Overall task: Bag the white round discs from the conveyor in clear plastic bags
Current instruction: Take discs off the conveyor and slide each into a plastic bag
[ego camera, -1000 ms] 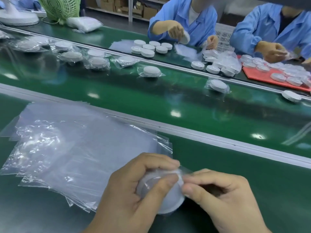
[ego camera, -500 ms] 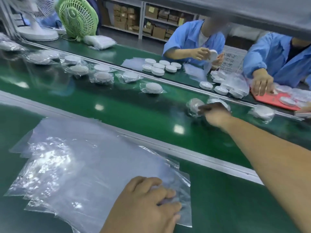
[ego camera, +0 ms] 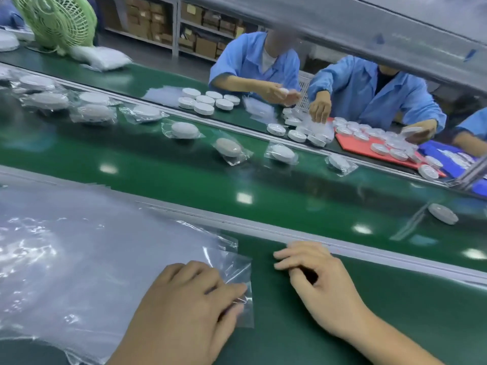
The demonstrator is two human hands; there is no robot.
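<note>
Your left hand [ego camera: 184,304] flat on the stack of clear bags [ego camera: 79,259], fingers relaxed, your right hand [ego camera: 324,285] beside it, loosely curled and empty, one bare white disc [ego camera: 442,213] on the conveyor [ego camera: 237,180] beyond your right hand, bagged discs [ego camera: 280,153] farther off

Legible text, labels, brands, numbers, signs: none recorded.
- Cardboard cartons [ego camera: 205,46] on the back shelves: pale patches on some faces, possibly stickers, too blurred to read.
- White round discs [ego camera: 204,108]: plain faces; no print could be made out.
- Clear plastic bags [ego camera: 79,259]: no marking could be made out.
- Green fan [ego camera: 52,19]: no badge could be read.
</note>
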